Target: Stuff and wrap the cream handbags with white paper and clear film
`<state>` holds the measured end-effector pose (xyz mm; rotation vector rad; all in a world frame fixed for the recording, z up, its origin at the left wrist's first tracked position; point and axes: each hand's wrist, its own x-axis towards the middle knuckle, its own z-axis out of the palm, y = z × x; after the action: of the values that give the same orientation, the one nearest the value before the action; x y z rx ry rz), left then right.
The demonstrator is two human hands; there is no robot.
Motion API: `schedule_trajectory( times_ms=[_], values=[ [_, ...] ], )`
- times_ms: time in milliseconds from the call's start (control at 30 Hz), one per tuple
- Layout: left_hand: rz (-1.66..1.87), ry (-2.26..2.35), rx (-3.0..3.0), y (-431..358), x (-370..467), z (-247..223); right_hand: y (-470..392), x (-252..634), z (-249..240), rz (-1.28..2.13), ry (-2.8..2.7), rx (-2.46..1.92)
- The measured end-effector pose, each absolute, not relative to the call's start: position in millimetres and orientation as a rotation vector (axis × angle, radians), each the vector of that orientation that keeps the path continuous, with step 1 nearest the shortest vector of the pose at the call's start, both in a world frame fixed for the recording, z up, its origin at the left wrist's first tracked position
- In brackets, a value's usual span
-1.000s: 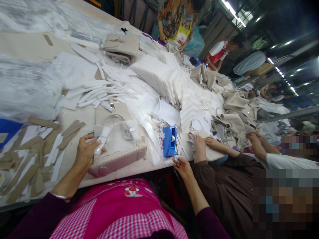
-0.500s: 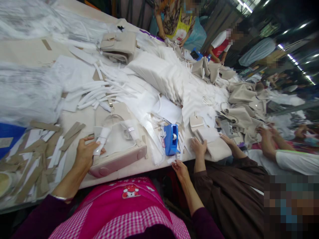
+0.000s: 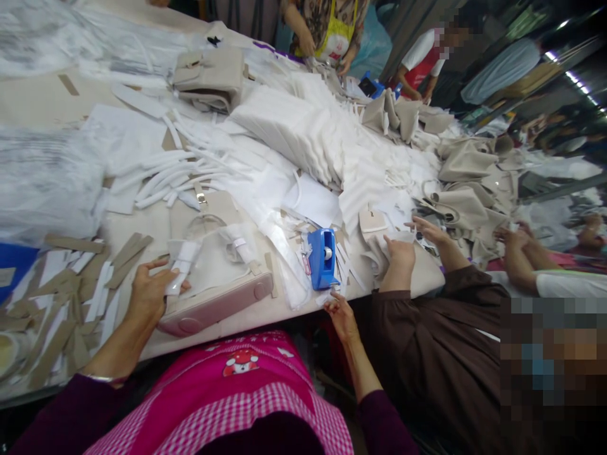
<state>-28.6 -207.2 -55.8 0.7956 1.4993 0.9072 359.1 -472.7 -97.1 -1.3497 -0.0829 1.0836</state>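
Observation:
A beige handbag [image 3: 220, 304] lies on its back at the table's front edge, its body partly covered by a thin translucent sheet. My left hand [image 3: 150, 294] is at the bag's left side, thumb and fingers closed on a white foam wrap [image 3: 184, 258] around what looks like a strap end. To the right of the bag stands a blue tape dispenser [image 3: 324, 259]. My right hand [image 3: 343, 319] is just below its cutter, fingertips pinched together at the end of the tape. The tape itself is barely visible there.
Beige and white strips [image 3: 71, 316] lie at the left. White foam sheets [image 3: 289, 126] and foam tubes [image 3: 184, 167] cover the middle. Another beige bag [image 3: 208, 76] sits farther back. At my right, a co-worker's hands [image 3: 401, 256] are over another bag; more people stand beyond.
The view has shifted slightly. My hands keep nearly the same places at the wrap and the dispenser. The co-worker's hands at my right have moved on their bag.

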Motion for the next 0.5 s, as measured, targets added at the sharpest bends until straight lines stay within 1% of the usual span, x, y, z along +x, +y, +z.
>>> schedule_trajectory(
  times_ms=[233, 400, 500],
  values=[
    [0.877, 1.530, 0.787, -205.1, -30.9, -60.4, -465.5, 361.0, -102.6, 0.989, 0.001, -1.468],
    [0.875, 1.527, 0.806, -206.5, -31.3, -61.0, -447.5, 365.6, -108.8, 0.770, 0.018, -1.871],
    [0.890, 1.502, 0.825, -206.4, -30.5, -59.0, -449.2, 370.0, -93.0, 0.682, 0.018, -1.989]
  ],
)
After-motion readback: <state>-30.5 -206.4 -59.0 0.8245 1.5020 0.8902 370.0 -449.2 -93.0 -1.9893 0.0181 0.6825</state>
